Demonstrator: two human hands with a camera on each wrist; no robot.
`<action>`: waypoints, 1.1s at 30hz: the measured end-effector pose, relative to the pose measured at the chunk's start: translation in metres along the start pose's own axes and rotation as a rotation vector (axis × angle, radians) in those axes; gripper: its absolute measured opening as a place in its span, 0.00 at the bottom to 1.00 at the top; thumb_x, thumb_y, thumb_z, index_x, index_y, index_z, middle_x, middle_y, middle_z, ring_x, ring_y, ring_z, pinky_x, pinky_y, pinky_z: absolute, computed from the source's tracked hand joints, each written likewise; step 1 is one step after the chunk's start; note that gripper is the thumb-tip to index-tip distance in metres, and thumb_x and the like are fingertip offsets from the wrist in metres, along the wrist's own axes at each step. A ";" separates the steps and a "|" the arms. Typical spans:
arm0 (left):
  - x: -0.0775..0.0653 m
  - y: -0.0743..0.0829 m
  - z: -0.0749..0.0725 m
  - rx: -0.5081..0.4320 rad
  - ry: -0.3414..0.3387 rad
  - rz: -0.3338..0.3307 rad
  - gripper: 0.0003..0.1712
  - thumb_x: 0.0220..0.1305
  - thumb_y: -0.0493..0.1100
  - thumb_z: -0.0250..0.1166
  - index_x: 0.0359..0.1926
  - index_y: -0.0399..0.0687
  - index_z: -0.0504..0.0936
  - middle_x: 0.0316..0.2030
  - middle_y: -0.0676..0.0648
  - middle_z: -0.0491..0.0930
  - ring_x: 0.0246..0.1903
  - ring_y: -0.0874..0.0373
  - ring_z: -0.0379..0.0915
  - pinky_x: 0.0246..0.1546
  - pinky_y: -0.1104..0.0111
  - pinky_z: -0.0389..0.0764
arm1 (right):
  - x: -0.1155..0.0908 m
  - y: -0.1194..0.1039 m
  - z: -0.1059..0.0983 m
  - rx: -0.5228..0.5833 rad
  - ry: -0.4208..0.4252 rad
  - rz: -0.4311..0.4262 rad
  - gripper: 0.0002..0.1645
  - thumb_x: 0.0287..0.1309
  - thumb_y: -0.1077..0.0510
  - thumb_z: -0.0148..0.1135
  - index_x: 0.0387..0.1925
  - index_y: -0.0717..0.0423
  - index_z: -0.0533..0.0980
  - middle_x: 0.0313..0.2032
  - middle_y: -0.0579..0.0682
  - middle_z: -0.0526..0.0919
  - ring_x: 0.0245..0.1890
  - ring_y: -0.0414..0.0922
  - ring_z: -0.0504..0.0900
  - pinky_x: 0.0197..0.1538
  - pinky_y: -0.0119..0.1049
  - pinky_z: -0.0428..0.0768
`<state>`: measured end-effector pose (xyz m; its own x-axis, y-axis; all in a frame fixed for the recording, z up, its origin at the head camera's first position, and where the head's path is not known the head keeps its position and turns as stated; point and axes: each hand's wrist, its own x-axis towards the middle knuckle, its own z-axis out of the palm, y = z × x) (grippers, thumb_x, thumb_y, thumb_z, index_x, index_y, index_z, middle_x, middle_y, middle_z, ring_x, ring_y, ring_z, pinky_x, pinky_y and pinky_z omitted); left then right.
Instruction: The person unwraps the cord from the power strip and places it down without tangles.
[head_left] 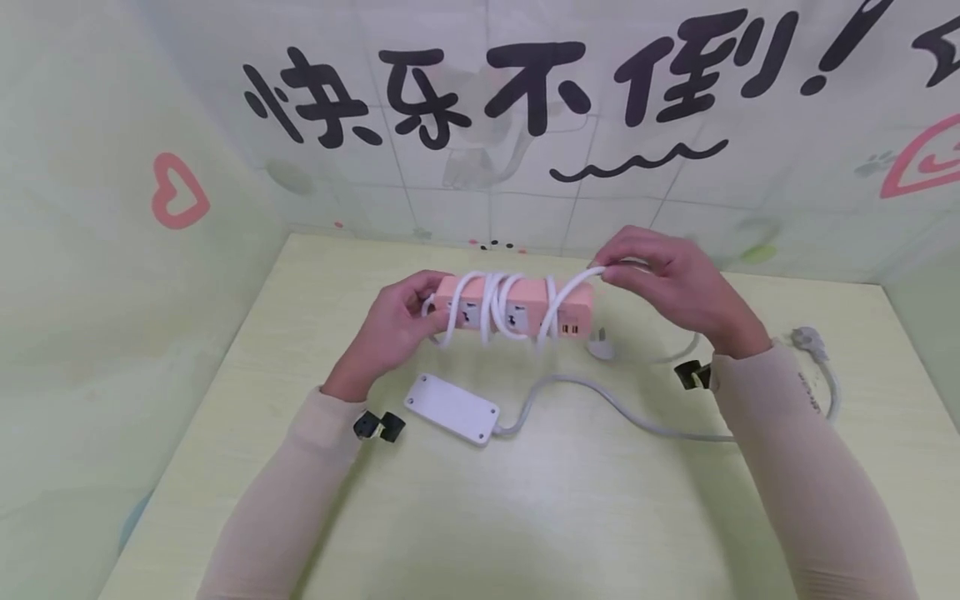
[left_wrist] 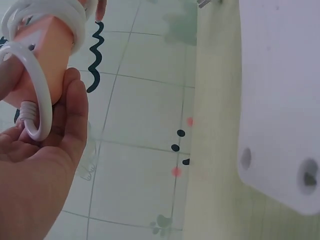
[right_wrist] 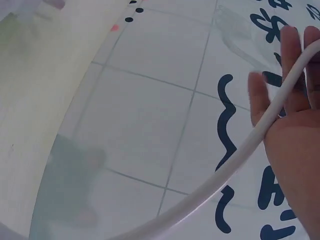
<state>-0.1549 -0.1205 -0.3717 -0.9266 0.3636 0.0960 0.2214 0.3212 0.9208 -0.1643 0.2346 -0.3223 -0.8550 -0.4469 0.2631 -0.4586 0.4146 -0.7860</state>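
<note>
the left hand (head_left: 393, 321) grips one end of the pink power strip (head_left: 531, 290), thumb over the socket face and fingers behind it, holding it up off the desk (head_left: 585, 517). the strip reaches from that hand towards the right hand (head_left: 671, 275), which pinches the white cord (head_left: 577, 280) just beyond the strip's far end. several loose, uneven loops go round the strip, and the cord leaves the body right beside the left hand.

the step in hand looks like handling the cord round the strip; whether it is being wound on or taken off, i cannot tell. either way, the next move seems to call for a firm left hand and a right hand that guides the cord round the strip, lightly tensioned so the loops neither slide nor tangle.

below and left of the right hand is a plug (head_left: 600, 346) with a thin run of cord. nearer the person than the left hand, a white power strip (head_left: 452, 408) lies on the desk; its grey cord (head_left: 637, 415) passes under the right forearm to another plug (head_left: 808, 340), beyond that hand's wrist.
</note>
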 end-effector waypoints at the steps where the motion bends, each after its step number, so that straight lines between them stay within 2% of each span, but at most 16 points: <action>1: 0.001 0.000 -0.001 0.005 0.018 -0.010 0.24 0.66 0.30 0.63 0.63 0.35 0.76 0.54 0.36 0.83 0.44 0.57 0.80 0.45 0.78 0.82 | -0.001 -0.001 -0.001 0.014 0.017 -0.015 0.08 0.66 0.64 0.65 0.43 0.53 0.86 0.41 0.41 0.85 0.40 0.36 0.78 0.43 0.24 0.76; 3: 0.003 -0.001 -0.002 0.009 0.057 -0.030 0.24 0.67 0.31 0.63 0.63 0.36 0.75 0.55 0.37 0.83 0.45 0.56 0.80 0.45 0.79 0.81 | -0.004 -0.002 -0.002 0.049 0.024 -0.037 0.08 0.65 0.66 0.65 0.41 0.54 0.86 0.36 0.43 0.83 0.34 0.39 0.75 0.37 0.26 0.75; 5: 0.005 0.000 -0.003 0.006 0.091 -0.038 0.24 0.68 0.32 0.63 0.63 0.37 0.75 0.56 0.38 0.82 0.46 0.54 0.79 0.44 0.79 0.81 | -0.006 -0.003 -0.001 0.071 -0.003 -0.053 0.08 0.64 0.67 0.66 0.41 0.54 0.86 0.35 0.44 0.82 0.32 0.40 0.74 0.35 0.27 0.75; 8: 0.007 0.002 -0.004 -0.010 0.133 -0.042 0.24 0.68 0.32 0.63 0.64 0.37 0.75 0.56 0.38 0.82 0.46 0.54 0.78 0.42 0.79 0.80 | -0.009 -0.002 0.001 0.060 -0.109 -0.055 0.09 0.65 0.65 0.66 0.40 0.48 0.86 0.34 0.45 0.83 0.33 0.40 0.75 0.36 0.29 0.75; 13: 0.006 0.008 -0.006 -0.052 0.146 -0.013 0.24 0.67 0.31 0.62 0.63 0.35 0.76 0.56 0.36 0.82 0.44 0.58 0.78 0.40 0.79 0.81 | -0.014 0.007 0.007 -0.029 -0.316 0.075 0.07 0.66 0.57 0.67 0.39 0.39 0.84 0.37 0.41 0.84 0.36 0.39 0.78 0.41 0.29 0.78; 15: 0.005 0.011 -0.007 -0.066 0.140 0.000 0.24 0.67 0.31 0.63 0.63 0.34 0.76 0.55 0.35 0.82 0.43 0.59 0.79 0.39 0.78 0.81 | -0.014 0.011 0.010 -0.072 -0.355 0.129 0.05 0.66 0.56 0.67 0.40 0.40 0.84 0.38 0.41 0.85 0.36 0.40 0.79 0.43 0.30 0.79; 17: 0.003 0.014 -0.006 -0.069 0.126 0.005 0.24 0.66 0.30 0.64 0.63 0.34 0.76 0.54 0.35 0.82 0.40 0.60 0.79 0.36 0.78 0.81 | -0.014 0.016 0.012 -0.133 -0.346 0.160 0.04 0.67 0.57 0.66 0.41 0.45 0.84 0.39 0.43 0.86 0.36 0.42 0.81 0.43 0.31 0.80; 20: 0.000 0.018 -0.004 -0.059 0.082 0.017 0.24 0.66 0.29 0.63 0.63 0.34 0.75 0.54 0.34 0.82 0.41 0.61 0.80 0.39 0.78 0.82 | -0.011 0.022 0.013 -0.224 -0.258 0.190 0.07 0.69 0.58 0.64 0.45 0.52 0.85 0.40 0.49 0.88 0.37 0.45 0.82 0.44 0.36 0.81; 22: -0.003 0.019 -0.002 -0.044 0.043 0.028 0.25 0.66 0.29 0.63 0.64 0.34 0.75 0.54 0.34 0.82 0.41 0.61 0.80 0.39 0.78 0.82 | -0.010 0.026 0.011 -0.275 -0.158 0.209 0.10 0.70 0.58 0.62 0.47 0.55 0.85 0.41 0.52 0.88 0.38 0.46 0.82 0.44 0.38 0.80; 24: -0.005 0.019 0.001 -0.035 0.003 0.049 0.25 0.66 0.28 0.63 0.63 0.33 0.75 0.54 0.33 0.82 0.41 0.59 0.80 0.40 0.76 0.83 | -0.010 0.028 0.008 -0.292 -0.031 0.228 0.11 0.71 0.57 0.61 0.49 0.55 0.85 0.42 0.52 0.88 0.37 0.45 0.80 0.42 0.36 0.78; 26: -0.006 0.018 0.003 -0.025 -0.026 0.057 0.24 0.65 0.28 0.64 0.63 0.33 0.76 0.52 0.34 0.82 0.40 0.57 0.79 0.37 0.75 0.82 | -0.011 0.028 0.004 -0.274 0.104 0.242 0.12 0.71 0.56 0.62 0.50 0.54 0.85 0.37 0.51 0.86 0.32 0.42 0.76 0.37 0.32 0.75; 29: -0.007 0.017 0.005 -0.005 -0.051 0.052 0.23 0.65 0.29 0.65 0.62 0.34 0.77 0.52 0.36 0.83 0.41 0.54 0.78 0.37 0.74 0.81 | -0.014 0.023 -0.003 -0.196 0.294 0.251 0.12 0.69 0.55 0.63 0.49 0.53 0.85 0.27 0.42 0.78 0.25 0.39 0.67 0.29 0.29 0.66; 31: -0.006 0.016 0.006 0.010 -0.055 0.036 0.23 0.65 0.29 0.65 0.61 0.35 0.77 0.52 0.37 0.83 0.43 0.52 0.79 0.40 0.74 0.82 | -0.017 0.019 -0.008 -0.138 0.375 0.244 0.12 0.68 0.55 0.65 0.49 0.53 0.85 0.24 0.37 0.74 0.23 0.38 0.63 0.26 0.29 0.63; 33: -0.005 0.014 0.007 0.027 -0.054 0.016 0.24 0.66 0.30 0.65 0.62 0.36 0.76 0.54 0.38 0.83 0.45 0.51 0.80 0.43 0.74 0.82 | -0.020 0.014 -0.011 -0.088 0.415 0.234 0.12 0.67 0.55 0.65 0.49 0.53 0.85 0.24 0.32 0.73 0.22 0.36 0.63 0.26 0.29 0.62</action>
<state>-0.1447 -0.1121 -0.3614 -0.9052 0.4155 0.0895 0.2450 0.3380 0.9087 -0.1560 0.2585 -0.3325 -0.9538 0.0125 0.3001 -0.2462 0.5397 -0.8050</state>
